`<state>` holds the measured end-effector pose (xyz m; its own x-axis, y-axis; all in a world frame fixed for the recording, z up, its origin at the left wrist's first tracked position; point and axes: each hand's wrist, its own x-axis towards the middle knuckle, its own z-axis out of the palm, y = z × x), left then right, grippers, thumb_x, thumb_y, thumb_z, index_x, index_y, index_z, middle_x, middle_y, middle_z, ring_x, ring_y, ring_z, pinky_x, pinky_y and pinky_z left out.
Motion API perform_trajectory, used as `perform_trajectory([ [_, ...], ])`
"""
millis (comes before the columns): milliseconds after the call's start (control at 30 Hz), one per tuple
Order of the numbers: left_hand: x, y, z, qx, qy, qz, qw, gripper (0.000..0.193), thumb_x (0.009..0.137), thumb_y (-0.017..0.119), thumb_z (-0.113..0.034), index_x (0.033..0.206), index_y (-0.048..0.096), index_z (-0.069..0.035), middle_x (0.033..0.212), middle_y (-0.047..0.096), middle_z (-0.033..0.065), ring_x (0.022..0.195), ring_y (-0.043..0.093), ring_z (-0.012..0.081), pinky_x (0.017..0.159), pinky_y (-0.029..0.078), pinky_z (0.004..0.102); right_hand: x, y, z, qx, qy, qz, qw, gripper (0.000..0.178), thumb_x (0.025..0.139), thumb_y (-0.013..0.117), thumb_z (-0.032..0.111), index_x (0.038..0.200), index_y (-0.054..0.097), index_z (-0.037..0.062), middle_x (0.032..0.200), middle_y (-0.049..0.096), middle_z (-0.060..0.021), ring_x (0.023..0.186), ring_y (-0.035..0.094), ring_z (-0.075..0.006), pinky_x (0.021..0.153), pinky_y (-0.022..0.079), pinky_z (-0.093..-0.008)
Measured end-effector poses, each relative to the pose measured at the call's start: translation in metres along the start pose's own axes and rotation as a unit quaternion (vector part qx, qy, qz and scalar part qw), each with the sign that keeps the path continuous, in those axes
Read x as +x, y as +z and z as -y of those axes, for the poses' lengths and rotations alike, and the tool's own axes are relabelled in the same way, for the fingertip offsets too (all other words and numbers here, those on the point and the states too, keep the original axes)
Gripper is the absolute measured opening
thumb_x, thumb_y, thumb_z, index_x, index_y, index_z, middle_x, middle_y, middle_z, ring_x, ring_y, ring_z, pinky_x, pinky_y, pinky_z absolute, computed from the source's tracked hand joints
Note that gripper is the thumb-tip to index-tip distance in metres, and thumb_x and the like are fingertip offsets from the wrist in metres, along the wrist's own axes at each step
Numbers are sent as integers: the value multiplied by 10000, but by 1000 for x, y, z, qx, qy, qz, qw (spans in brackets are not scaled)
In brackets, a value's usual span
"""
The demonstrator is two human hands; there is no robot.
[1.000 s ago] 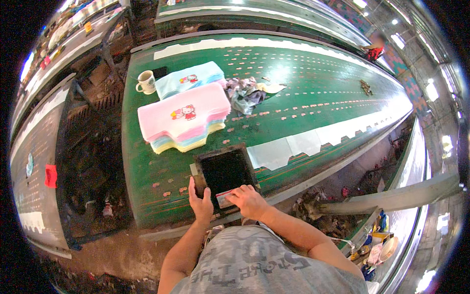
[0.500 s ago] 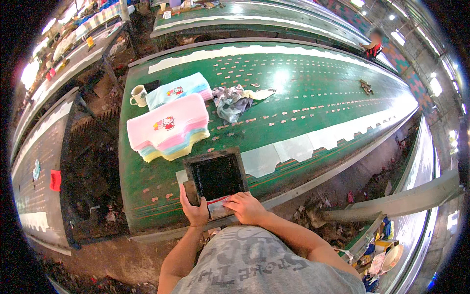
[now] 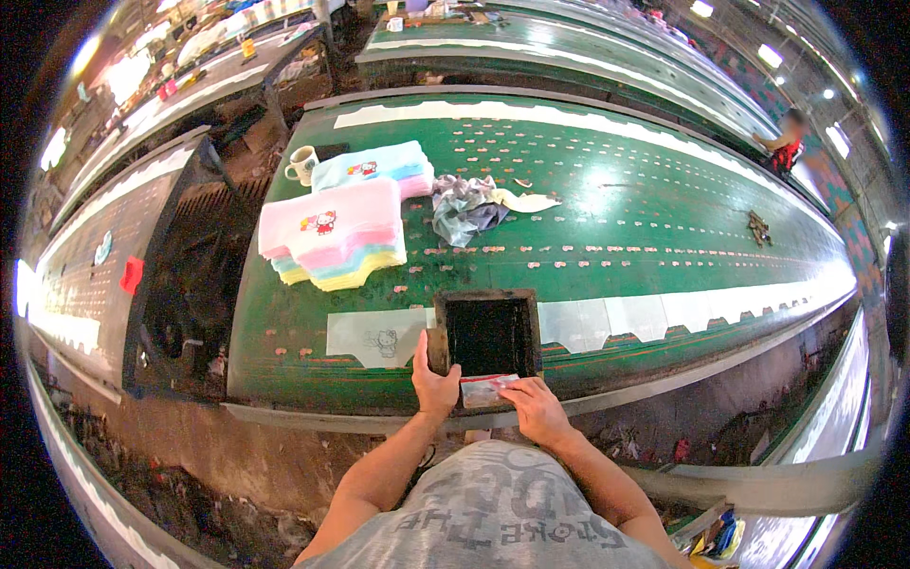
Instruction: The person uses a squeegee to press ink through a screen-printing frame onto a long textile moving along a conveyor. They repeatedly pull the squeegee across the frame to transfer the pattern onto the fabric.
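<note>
A dark screen-printing frame with a black mesh lies over the row of white cut pieces at the table's near edge. My left hand wraps round a brown wooden block on the frame's left side. At the near end, my right hand is closed, its fingertips on a flat whitish piece with a red strip; whether that piece is fixed to the frame I cannot tell. Left of the frame, a white cut piece bears a grey outline of a cat figure.
A pink, blue and yellow stack of printed cloth pieces sits on the green table. Behind it are a blue-topped stack and a mug. Crumpled rags lie alongside. A person stands at the far right.
The frame has shifted right along the row with both hands on it, uncovering the white piece with the grey outline. My view has turned slightly.
</note>
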<state>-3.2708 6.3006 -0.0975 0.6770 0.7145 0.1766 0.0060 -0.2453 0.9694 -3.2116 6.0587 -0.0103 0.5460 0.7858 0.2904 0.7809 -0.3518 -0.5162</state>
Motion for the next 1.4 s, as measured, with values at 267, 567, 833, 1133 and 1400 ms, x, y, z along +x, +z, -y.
perform_trajectory([
  [267,2,6,1,8,-25,-1,1000,1052,778,850,-33,1739,422,3,1680,569,243,1546,553,342,1306,407,433,4,-9,-6,-3,-19,0,1000,331,948,692,-15,1256,795,47,1270,743,-109,1203,695,-370,1053,575,-502],
  [567,7,8,1,19,-24,12,999,1023,805,826,-22,1745,422,-18,1668,578,240,1529,583,351,1274,457,439,37,-3,-5,-110,-75,100,986,321,918,721,129,1231,782,93,1209,736,-88,1160,692,-322,1032,554,-489],
  [833,4,6,6,-21,-60,27,998,1027,831,841,-34,1758,401,-29,1696,541,239,1541,564,358,1280,454,456,68,-10,-9,-125,-59,194,971,360,910,712,96,1263,782,102,1156,733,-95,1138,704,-336,978,601,-463],
  [1133,2,4,24,-56,-71,48,995,881,1018,816,-212,1767,384,-42,1698,514,235,1548,510,388,1311,390,482,133,-19,-46,-63,30,293,954,332,902,705,43,1199,819,138,1137,762,-152,1162,715,-405,1039,584,-527],
  [1400,17,-16,13,2,-94,99,991,811,1038,767,-153,1752,404,-31,1703,518,257,1576,510,395,1309,403,475,165,10,-82,-82,22,83,993,504,886,638,-72,1338,789,91,1261,746,-122,1241,682,-389,1110,554,-524],
])
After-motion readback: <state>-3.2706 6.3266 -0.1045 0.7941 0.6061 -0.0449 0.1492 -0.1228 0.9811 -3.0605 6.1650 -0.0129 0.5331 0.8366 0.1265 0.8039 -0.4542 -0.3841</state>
